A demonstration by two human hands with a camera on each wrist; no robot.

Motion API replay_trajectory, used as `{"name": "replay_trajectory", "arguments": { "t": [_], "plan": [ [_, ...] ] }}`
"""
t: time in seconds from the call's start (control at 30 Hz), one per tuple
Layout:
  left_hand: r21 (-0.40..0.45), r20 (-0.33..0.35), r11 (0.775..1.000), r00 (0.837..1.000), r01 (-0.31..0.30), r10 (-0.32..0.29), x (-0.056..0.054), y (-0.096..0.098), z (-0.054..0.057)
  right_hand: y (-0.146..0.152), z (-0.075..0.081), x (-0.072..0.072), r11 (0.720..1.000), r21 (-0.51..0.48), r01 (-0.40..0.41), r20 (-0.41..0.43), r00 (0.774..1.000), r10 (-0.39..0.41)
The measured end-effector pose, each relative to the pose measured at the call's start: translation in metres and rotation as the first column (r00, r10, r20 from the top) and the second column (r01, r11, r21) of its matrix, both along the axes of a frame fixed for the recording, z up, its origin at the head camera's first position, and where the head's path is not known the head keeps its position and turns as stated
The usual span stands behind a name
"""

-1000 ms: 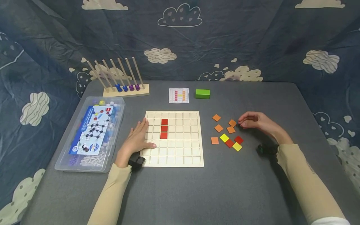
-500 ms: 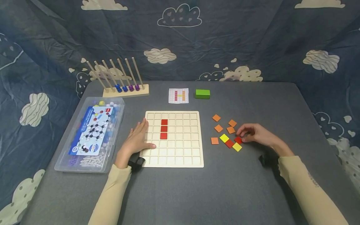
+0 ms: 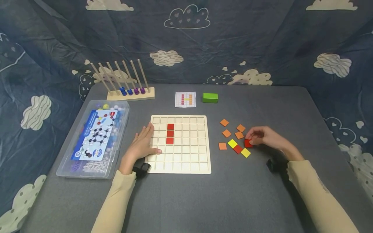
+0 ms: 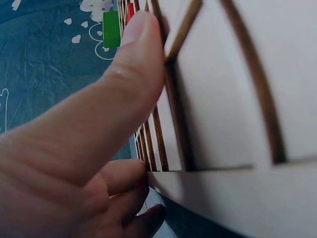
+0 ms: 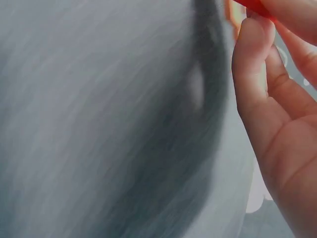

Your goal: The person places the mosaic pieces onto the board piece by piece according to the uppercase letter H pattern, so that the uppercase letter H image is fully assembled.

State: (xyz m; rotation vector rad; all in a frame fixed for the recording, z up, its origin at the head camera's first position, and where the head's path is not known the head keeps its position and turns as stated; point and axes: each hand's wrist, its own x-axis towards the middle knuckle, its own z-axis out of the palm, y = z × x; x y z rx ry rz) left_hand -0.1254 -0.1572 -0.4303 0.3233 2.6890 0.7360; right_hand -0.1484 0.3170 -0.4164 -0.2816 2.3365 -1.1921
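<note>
My left hand rests with straight fingers on the left edge of the wooden grid board; its thumb lies over the squares in the left wrist view. Three red tiles fill a short column on the board. To the right of the board, my right hand pinches a red square tile between thumb and fingers. In the right wrist view the red tile shows at the fingertips. Beside that hand lie several orange tiles, two yellow tiles and another red tile.
A pattern card and a green block lie behind the board. At the back left stands a peg rack with blue and purple beads. A clear plastic case of model parts sits left of my left hand.
My right hand has come toward me from beside the orange tiles to the red tile and taken hold of it, shifting it slightly. My left hand has stayed put.
</note>
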Motion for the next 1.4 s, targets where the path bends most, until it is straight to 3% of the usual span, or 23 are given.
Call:
{"name": "replay_trajectory", "arguments": {
  "t": [0.3, 0.57, 0.83, 1.1, 1.27, 1.4],
  "plan": [
    [-0.01, -0.001, 1.0, 1.0, 0.002, -0.002, 0.0, 0.001, -0.001, -0.05, 0.008, -0.012, 0.99, -0.143, -0.015, 0.064, 0.998, 0.025],
    [-0.008, -0.007, 1.0, 1.0, 0.006, -0.006, 0.001, 0.0, 0.0, -0.125, 0.009, -0.025, 0.966, -0.22, -0.14, 0.019, 0.989, 0.147],
    [-0.01, -0.001, 1.0, 1.0, 0.011, -0.011, 0.0, -0.001, 0.001, -0.198, 0.004, -0.03, 0.924, -0.258, -0.281, -0.023, 0.958, 0.285],
    [-0.014, 0.002, 1.0, 1.0, 0.01, -0.01, 0.0, 0.0, 0.002, -0.252, -0.003, -0.022, 0.929, -0.131, -0.345, -0.096, 0.937, 0.335],
    [-0.008, 0.002, 1.0, 1.0, 0.019, -0.019, 0.0, 0.0, 0.002, -0.267, -0.003, -0.015, 0.939, 0.038, -0.343, -0.189, 0.92, 0.344],
    [-0.002, -0.001, 1.0, 1.0, 0.021, -0.021, 0.001, -0.001, 0.003, -0.271, -0.002, -0.01, 0.934, 0.116, -0.338, -0.273, 0.893, 0.357]
  ]
}}
